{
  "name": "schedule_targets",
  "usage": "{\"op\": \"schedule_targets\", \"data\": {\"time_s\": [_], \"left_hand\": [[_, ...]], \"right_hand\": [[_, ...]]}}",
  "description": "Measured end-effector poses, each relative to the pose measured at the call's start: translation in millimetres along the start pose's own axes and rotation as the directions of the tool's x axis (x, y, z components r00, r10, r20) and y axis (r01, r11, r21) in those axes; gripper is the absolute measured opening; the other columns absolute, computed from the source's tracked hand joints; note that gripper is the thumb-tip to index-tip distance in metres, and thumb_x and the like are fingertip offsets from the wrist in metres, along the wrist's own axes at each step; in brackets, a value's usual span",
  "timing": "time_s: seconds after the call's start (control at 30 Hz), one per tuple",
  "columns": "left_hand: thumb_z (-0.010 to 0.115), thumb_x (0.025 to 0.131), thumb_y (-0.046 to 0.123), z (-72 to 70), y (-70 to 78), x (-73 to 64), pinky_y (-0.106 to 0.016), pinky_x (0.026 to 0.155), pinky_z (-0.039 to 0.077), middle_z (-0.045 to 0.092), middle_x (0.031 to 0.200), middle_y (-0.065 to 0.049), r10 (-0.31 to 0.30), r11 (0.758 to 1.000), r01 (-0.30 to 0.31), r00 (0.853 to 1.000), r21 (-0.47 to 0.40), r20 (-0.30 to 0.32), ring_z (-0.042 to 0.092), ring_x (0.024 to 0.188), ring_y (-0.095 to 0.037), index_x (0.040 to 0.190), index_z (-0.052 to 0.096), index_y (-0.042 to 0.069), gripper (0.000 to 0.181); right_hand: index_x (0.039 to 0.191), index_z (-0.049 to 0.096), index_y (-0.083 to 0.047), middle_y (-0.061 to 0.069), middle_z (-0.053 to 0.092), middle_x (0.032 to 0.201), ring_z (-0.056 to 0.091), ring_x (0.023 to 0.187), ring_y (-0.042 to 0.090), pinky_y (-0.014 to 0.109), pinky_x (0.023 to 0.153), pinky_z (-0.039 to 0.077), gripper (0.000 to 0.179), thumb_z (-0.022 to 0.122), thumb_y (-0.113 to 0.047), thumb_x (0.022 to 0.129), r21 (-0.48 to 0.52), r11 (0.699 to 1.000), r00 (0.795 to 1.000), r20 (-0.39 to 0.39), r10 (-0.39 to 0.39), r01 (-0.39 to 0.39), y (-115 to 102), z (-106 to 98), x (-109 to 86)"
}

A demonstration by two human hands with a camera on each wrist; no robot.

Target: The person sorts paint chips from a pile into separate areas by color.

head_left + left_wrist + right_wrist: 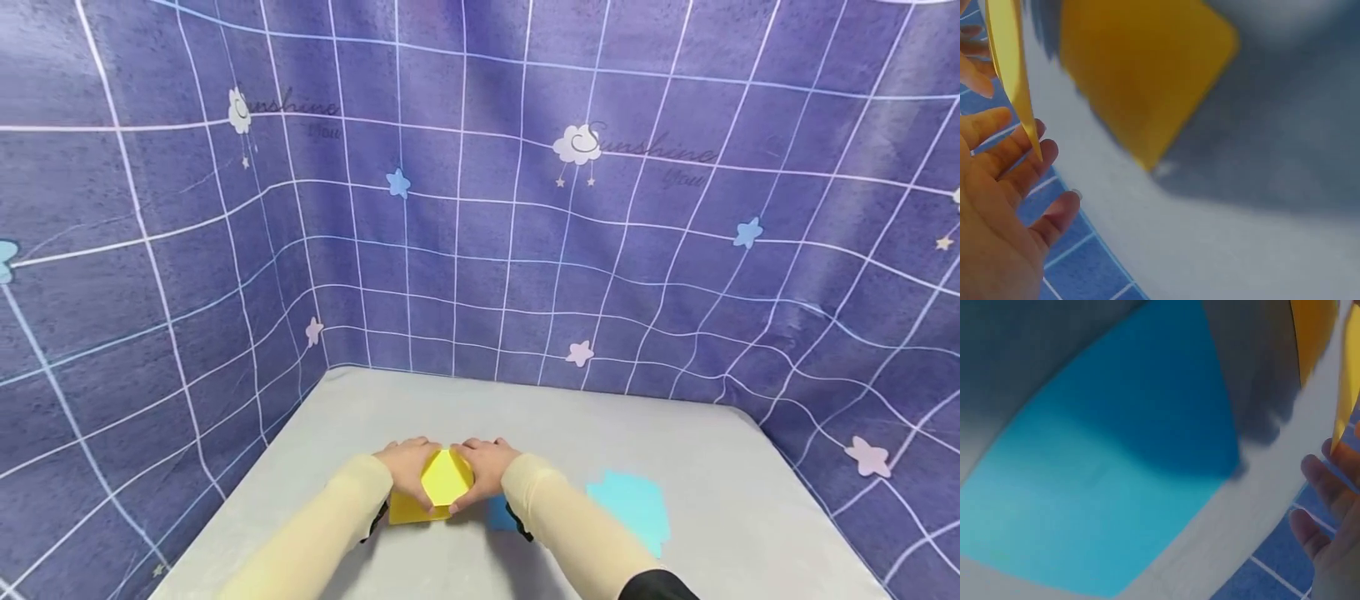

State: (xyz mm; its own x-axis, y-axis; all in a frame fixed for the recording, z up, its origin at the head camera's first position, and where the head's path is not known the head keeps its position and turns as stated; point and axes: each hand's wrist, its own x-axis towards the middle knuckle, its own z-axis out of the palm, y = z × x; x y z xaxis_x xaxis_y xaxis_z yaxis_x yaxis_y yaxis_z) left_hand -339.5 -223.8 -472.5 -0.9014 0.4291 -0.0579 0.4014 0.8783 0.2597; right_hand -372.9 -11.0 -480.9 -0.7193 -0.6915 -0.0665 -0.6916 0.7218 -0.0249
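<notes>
A bright yellow sheet of paper (447,477) is held between both hands above the table, its edge facing the camera in each wrist view. My left hand (408,469) grips its left side, thumb on the near side and fingers behind. On the opposite side, my right hand (486,468) pinches it the same way. The left wrist view shows the left hand's fingertips (1049,149) at the sheet's lower corner. Under the hands, yellow-orange paper (414,509) lies flat on the table, partly covered by the left hand.
Blue paper (633,507) lies on the white table (720,500), showing on both sides of the right forearm and partly shaded in the right wrist view. A purple grid-patterned curtain (480,208) with stars and clouds hangs around the table's back and sides.
</notes>
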Motion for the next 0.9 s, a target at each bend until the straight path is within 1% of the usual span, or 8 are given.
{"op": "schedule_targets", "data": {"time_s": [0.2, 0.3, 0.43, 0.5, 0.57, 0.67, 0.73, 0.9], "left_hand": [[0.098, 0.057, 0.041, 1.6, 6.2, -6.2, -0.063, 0.103, 0.041, 0.061, 0.117, -0.005, -0.039, 0.999, 0.038, 0.999, 0.012, 0.024, 0.058, 0.113, -0.028, 0.138, 0.059, 0.007, 0.096], [0.099, 0.057, 0.043, 3.3, 8.5, -8.3, -0.065, 0.106, 0.038, 0.061, 0.124, -0.007, -0.062, 0.998, 0.061, 0.997, 0.024, 0.046, 0.057, 0.120, -0.031, 0.139, 0.059, 0.007, 0.098], [0.099, 0.057, 0.046, 14.1, 5.8, -8.0, -0.063, 0.107, 0.038, 0.060, 0.124, -0.006, -0.076, 0.996, 0.073, 0.995, 0.055, 0.064, 0.056, 0.121, -0.030, 0.139, 0.059, 0.010, 0.098], [0.099, 0.056, 0.048, 20.4, 2.6, -6.3, -0.060, 0.104, 0.041, 0.059, 0.117, -0.003, -0.071, 0.996, 0.067, 0.995, 0.063, 0.063, 0.057, 0.115, -0.028, 0.138, 0.060, 0.011, 0.098], [0.099, 0.056, 0.050, 19.0, 5.8, -7.7, -0.057, 0.100, 0.044, 0.057, 0.111, -0.001, -0.068, 0.995, 0.063, 0.996, 0.075, 0.062, 0.057, 0.109, -0.025, 0.137, 0.061, 0.011, 0.097], [0.098, 0.057, 0.052, 14.8, 12.2, -7.9, -0.053, 0.096, 0.045, 0.055, 0.108, -0.001, -0.059, 0.995, 0.053, 0.997, 0.089, 0.058, 0.056, 0.105, -0.025, 0.136, 0.061, 0.009, 0.097], [0.097, 0.057, 0.053, 12.4, 16.9, -6.5, -0.052, 0.095, 0.046, 0.056, 0.110, -0.003, -0.051, 0.993, 0.046, 0.998, 0.105, 0.046, 0.056, 0.106, -0.026, 0.136, 0.061, 0.008, 0.098], [0.094, 0.059, 0.058, 21.6, 17.7, 8.5, -0.053, 0.100, 0.043, 0.056, 0.117, -0.006, -0.025, 0.992, 0.024, 1.000, 0.121, 0.009, 0.055, 0.115, -0.028, 0.141, 0.059, 0.006, 0.103]], "right_hand": [[0.155, 0.047, -0.019, -0.001, 0.056, 0.145, 0.051, 0.134, 0.017, 0.049, 0.112, 0.038, 0.104, 0.077, -0.077, 0.074, -0.017, 1.000, 1.000, 0.005, 0.015, -0.015, -4, 11, 1.8], [0.155, 0.047, -0.020, -0.002, 0.056, 0.146, 0.049, 0.135, 0.019, 0.049, 0.113, 0.037, 0.104, 0.077, -0.077, 0.073, -0.026, 0.999, 1.000, 0.014, 0.022, -0.022, -6, 13, 0.2], [0.155, 0.047, -0.022, -0.004, 0.055, 0.146, 0.048, 0.137, 0.020, 0.049, 0.112, 0.037, 0.103, 0.075, -0.079, 0.073, -0.033, 0.999, 0.999, 0.044, 0.018, -0.016, -10, 18, -3.6], [0.155, 0.048, -0.022, -0.004, 0.054, 0.146, 0.047, 0.137, 0.019, 0.049, 0.112, 0.037, 0.102, 0.076, -0.077, 0.074, -0.029, 0.999, 0.999, 0.050, 0.022, -0.020, -11, 19, -5.0], [0.154, 0.049, -0.022, -0.005, 0.054, 0.147, 0.047, 0.137, 0.018, 0.049, 0.112, 0.037, 0.100, 0.078, -0.076, 0.074, -0.024, 0.999, 0.998, 0.049, 0.026, -0.024, -10, 19, -5.5], [0.154, 0.049, -0.022, -0.004, 0.053, 0.149, 0.046, 0.139, 0.019, 0.049, 0.113, 0.036, 0.100, 0.080, -0.073, 0.074, -0.009, 0.999, 0.998, 0.048, 0.033, -0.033, -5, 17, -6.7], [0.155, 0.048, -0.022, -0.004, 0.052, 0.150, 0.045, 0.140, 0.019, 0.050, 0.113, 0.036, 0.101, 0.079, -0.073, 0.074, -0.003, 0.999, 0.998, 0.051, 0.036, -0.036, 1, 15, -8.6], [0.157, 0.045, -0.023, -0.002, 0.050, 0.153, 0.044, 0.142, 0.021, 0.053, 0.114, 0.035, 0.103, 0.078, -0.075, 0.074, 0.006, 0.998, 0.996, 0.061, 0.066, -0.066, 17, 13, -17.3]]}}
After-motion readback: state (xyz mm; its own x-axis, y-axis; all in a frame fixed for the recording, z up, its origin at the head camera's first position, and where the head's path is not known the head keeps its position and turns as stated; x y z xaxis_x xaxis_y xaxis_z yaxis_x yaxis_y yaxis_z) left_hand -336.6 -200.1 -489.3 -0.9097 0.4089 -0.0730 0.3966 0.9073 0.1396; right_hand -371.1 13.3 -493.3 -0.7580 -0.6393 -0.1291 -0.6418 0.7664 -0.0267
